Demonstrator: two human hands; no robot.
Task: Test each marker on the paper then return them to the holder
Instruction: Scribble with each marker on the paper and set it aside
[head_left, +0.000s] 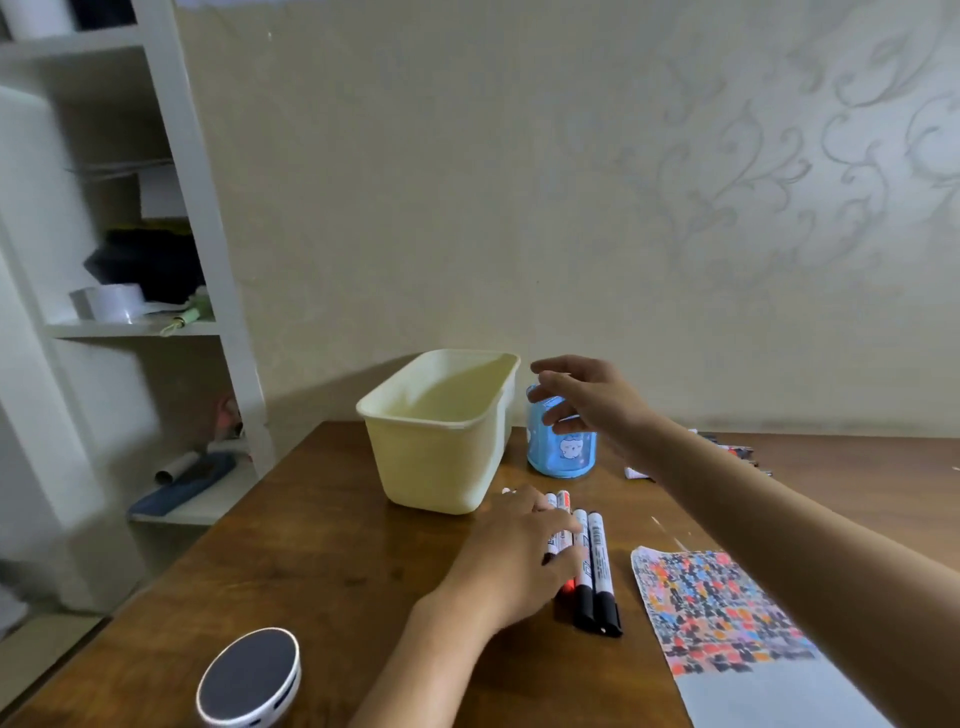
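Note:
Several white markers (597, 566) with black and red caps lie side by side on the wooden table (291, 577). My left hand (514, 556) rests on the left ones, fingers laid over their barrels. The blue holder (563, 449) with a cartoon face stands behind them, beside the tub. My right hand (587, 395) hovers over the holder's top with loosely spread fingers and holds nothing. The paper (727, 629), covered in coloured test marks, lies at the right front, under my right forearm.
A pale yellow plastic tub (441, 431) stands at the table's back, left of the holder. A round white device with a dark top (249, 680) sits at the front left. More markers (737, 452) lie at the back right. White shelves (130, 327) stand left.

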